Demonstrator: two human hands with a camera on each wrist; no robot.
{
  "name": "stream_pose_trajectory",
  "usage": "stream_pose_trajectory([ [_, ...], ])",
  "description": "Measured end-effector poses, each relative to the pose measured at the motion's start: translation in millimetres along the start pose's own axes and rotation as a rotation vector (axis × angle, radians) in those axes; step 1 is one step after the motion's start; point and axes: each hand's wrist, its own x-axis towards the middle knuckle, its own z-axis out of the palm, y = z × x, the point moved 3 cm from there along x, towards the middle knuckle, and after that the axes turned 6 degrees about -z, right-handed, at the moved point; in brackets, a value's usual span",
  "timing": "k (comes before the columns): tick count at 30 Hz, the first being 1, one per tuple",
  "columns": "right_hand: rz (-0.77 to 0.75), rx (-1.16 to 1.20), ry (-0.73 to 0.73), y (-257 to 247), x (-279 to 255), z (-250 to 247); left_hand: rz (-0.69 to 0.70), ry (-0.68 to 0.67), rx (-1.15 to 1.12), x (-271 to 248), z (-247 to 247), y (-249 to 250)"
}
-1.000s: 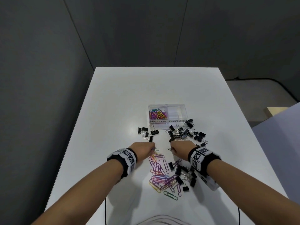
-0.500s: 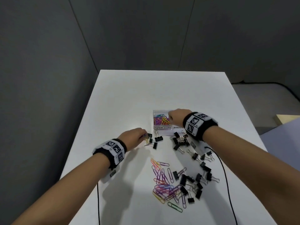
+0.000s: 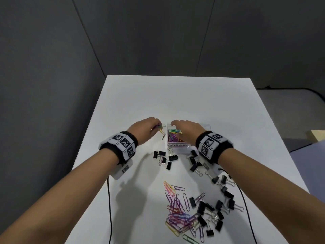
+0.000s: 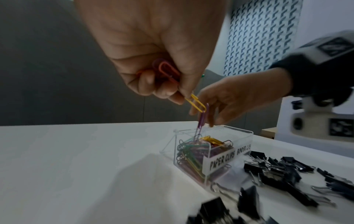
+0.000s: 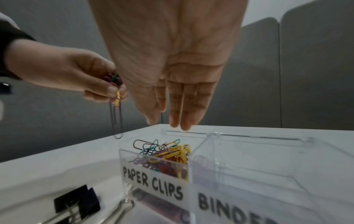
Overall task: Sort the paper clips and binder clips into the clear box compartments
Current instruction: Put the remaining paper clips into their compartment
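Note:
The clear box (image 3: 177, 149) (image 5: 249, 151) stands mid-table with labels PAPER CLIPS and BINDER CLIPS. Its left compartment holds several coloured paper clips (image 5: 168, 153) (image 4: 193, 151); the right compartment looks empty. My left hand (image 3: 148, 129) (image 4: 162, 84) hovers just left of the box and pinches a bunch of paper clips, with a yellow clip (image 4: 195, 103) and a purple clip (image 5: 116, 119) dangling linked below it. My right hand (image 3: 184, 130) (image 5: 172, 113) hangs over the paper clip compartment, fingers straight, holding nothing.
Loose coloured paper clips (image 3: 177, 208) lie in a heap near me. Black binder clips (image 3: 164, 158) (image 3: 219, 205) are scattered in front of the box and along the right side. Two black cables (image 3: 109, 208) run off the near table edge.
My left hand has risen from the table to beside the box with paper clips in it. My right hand stays over the paper clip compartment, fingers now spread straight.

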Motion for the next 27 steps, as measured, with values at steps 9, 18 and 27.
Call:
stream_pose_trajectory([
  [9,-0.026,0.004,0.028,29,-87,47,0.104,-0.159,0.219,44,28,56],
  [18,-0.142,0.051,-0.15,30,-126,88,0.153,-0.16,0.268,44,42,60],
  [27,-0.283,-0.032,-0.191,6,-144,108,0.36,-0.354,0.3,-53,79,75],
])
